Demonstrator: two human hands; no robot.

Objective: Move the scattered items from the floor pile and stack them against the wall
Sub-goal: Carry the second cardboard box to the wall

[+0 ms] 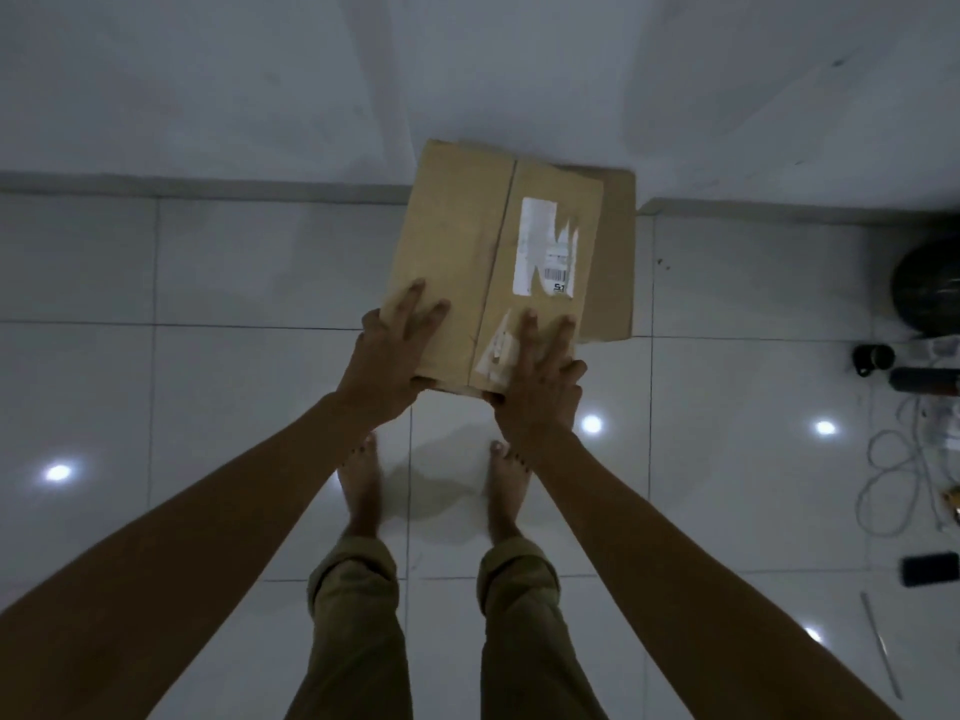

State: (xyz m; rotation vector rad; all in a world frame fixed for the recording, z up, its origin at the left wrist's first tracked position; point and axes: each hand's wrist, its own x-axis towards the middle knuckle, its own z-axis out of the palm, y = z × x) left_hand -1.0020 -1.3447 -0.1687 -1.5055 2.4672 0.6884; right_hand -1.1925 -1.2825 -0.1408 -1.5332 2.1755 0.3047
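A brown cardboard box [467, 252] with a torn white shipping label sits above another piece of cardboard [618, 252] that lies on the floor against the white wall [311, 85]. My left hand [395, 356] holds the box's near left corner, fingers spread flat on top and thumb under the edge. My right hand [540, 371] holds the near right corner the same way, fingers lying over a torn strip of tape. Whether the box rests on the lower cardboard or hangs just above it, I cannot tell.
White glossy floor tiles [208, 407] reflect ceiling lights. My bare feet [363, 485] stand just behind the box. At the right edge lie a dark round object [930, 288], a small black cup [872, 358], a dark cylinder [924, 379], white cables [893, 475] and a phone [930, 569].
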